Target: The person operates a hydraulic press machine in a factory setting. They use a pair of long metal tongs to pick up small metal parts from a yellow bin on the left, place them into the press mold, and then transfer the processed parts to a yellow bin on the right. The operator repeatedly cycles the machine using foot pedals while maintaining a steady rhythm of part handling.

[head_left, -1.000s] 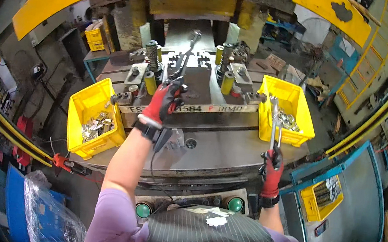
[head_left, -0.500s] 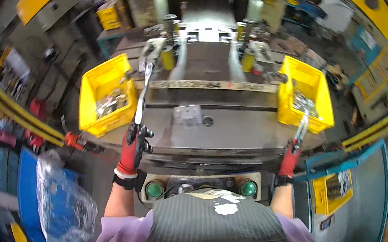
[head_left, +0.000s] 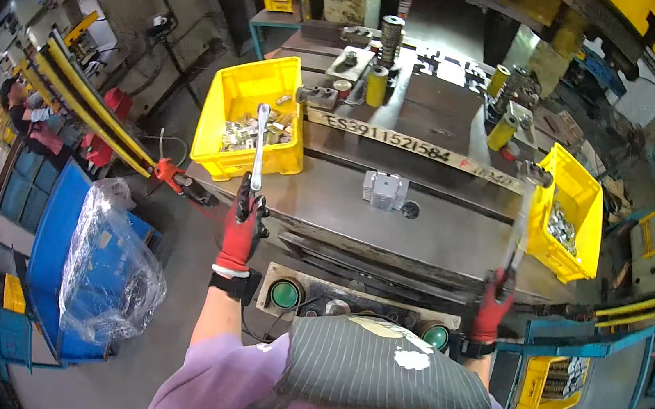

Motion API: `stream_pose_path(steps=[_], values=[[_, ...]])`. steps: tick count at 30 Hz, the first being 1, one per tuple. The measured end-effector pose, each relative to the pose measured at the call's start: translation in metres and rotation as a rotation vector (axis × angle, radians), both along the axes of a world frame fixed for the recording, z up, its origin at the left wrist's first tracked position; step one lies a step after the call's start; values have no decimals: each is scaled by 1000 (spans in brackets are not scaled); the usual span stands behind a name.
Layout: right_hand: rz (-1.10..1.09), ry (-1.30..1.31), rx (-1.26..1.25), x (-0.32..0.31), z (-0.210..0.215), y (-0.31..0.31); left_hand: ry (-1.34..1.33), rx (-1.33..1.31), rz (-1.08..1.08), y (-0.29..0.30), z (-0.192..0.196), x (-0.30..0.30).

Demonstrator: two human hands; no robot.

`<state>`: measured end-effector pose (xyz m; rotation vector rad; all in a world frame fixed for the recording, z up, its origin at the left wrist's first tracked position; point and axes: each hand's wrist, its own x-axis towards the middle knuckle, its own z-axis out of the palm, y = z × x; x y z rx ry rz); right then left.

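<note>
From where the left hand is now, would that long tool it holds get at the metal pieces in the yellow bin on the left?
Probably yes. The left hand holds the long tool with its tip already over the open left yellow bin, above the metal pieces. Nothing seems to lie between them.

Both gloves, on the left hand (head_left: 241, 234) and right hand (head_left: 492, 302), are red with black fingers. The two bins (head_left: 229, 101) (head_left: 585, 197) are bright yellow, the tongs (head_left: 259, 146) silvery, the counter (head_left: 327, 204) dull grey-brown steel. The apron (head_left: 371, 376) is dark grey with thin pale stripes over a purple shirt (head_left: 188, 385).
</note>
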<state>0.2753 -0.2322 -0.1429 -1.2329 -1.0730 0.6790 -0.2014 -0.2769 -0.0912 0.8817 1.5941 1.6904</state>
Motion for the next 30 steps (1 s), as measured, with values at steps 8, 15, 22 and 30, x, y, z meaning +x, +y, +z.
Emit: stream_pose_path(steps=[8, 15, 22, 30], values=[[497, -836, -218, -98, 86, -15, 100, 40, -255, 29, -15, 44], [278, -670, -11, -97, 118, 25, -49, 35, -368, 19, -9, 60], [150, -821, 68, -96, 178, 171, -87, 37, -299, 14, -16, 55], [641, -628, -85, -56, 192, 301, -245, 33, -334, 3, -1, 52]])
